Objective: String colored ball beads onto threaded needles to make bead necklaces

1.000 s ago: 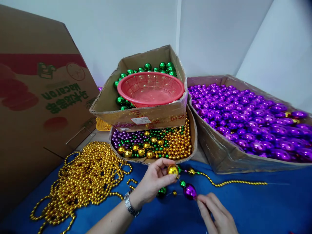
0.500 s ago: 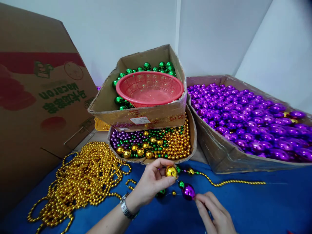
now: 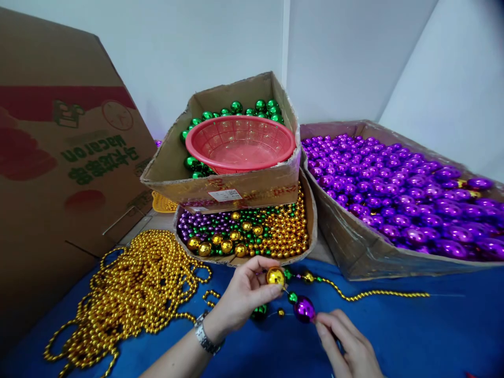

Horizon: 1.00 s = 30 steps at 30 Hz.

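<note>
My left hand (image 3: 252, 289), with a metal watch at the wrist, pinches a large gold bead (image 3: 275, 276) between thumb and fingers. A small green bead (image 3: 292, 297) and a large purple bead (image 3: 304, 309) hang in line from it towards my right hand (image 3: 344, 338). The right thumb and forefinger are closed at the purple bead's lower right side; what lies between the tips is too small to make out. Behind the gold bead a beaded string (image 3: 366, 297) runs off to the right, ending in bare thread. Below lie a small gold bead (image 3: 281, 312) and a large green bead (image 3: 260, 313), partly hidden.
A heap of gold bead chain (image 3: 134, 289) lies on the blue cloth (image 3: 433, 331) at left. A box of small mixed beads (image 3: 283, 231) stands under a carton with green balls and a red basket (image 3: 240, 142). Purple balls fill the right-hand box (image 3: 334, 231); a tall carton (image 3: 71, 210) stands left.
Almost nothing has moved. Both hands hold the same pinch, and the beads between them stay nearly in place.
</note>
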Each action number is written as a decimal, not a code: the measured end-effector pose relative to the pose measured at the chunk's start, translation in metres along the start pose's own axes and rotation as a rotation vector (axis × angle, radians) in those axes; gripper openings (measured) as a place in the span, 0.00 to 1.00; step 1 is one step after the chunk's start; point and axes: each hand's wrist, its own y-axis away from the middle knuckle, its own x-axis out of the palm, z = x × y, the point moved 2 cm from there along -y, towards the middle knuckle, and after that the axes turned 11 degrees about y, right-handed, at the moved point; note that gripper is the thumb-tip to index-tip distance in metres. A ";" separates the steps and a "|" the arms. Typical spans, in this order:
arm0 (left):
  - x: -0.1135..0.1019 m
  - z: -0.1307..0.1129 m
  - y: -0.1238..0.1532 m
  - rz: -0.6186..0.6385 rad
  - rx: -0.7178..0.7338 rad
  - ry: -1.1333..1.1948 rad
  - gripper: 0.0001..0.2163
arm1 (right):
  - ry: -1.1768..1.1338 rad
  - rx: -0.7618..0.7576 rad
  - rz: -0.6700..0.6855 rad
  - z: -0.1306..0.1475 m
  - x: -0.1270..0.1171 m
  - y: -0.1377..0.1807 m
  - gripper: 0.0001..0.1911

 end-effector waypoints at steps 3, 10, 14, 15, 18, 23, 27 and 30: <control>0.001 -0.001 0.000 -0.018 0.022 -0.019 0.16 | 0.005 -0.001 0.013 0.001 0.000 0.000 0.09; 0.001 0.002 -0.001 -0.037 0.000 0.059 0.15 | 0.002 -0.012 0.033 0.002 0.002 0.000 0.10; 0.003 0.001 -0.001 -0.026 -0.012 0.015 0.15 | -0.018 0.003 0.016 0.002 -0.001 -0.001 0.10; 0.005 0.000 0.000 -0.025 -0.017 -0.016 0.15 | -0.031 -0.005 0.007 0.001 -0.001 0.000 0.10; 0.008 -0.003 0.000 -0.026 -0.029 -0.120 0.16 | -0.177 0.059 0.012 -0.003 0.005 0.001 0.10; 0.009 -0.003 -0.001 -0.003 0.006 -0.192 0.18 | -0.649 0.451 0.021 -0.006 0.027 0.001 0.20; 0.010 -0.009 0.003 0.112 0.012 -0.242 0.18 | -0.850 0.440 0.103 -0.004 0.028 -0.007 0.20; -0.002 -0.032 -0.001 0.112 0.055 -0.500 0.17 | -0.905 0.427 0.130 -0.005 0.022 -0.009 0.19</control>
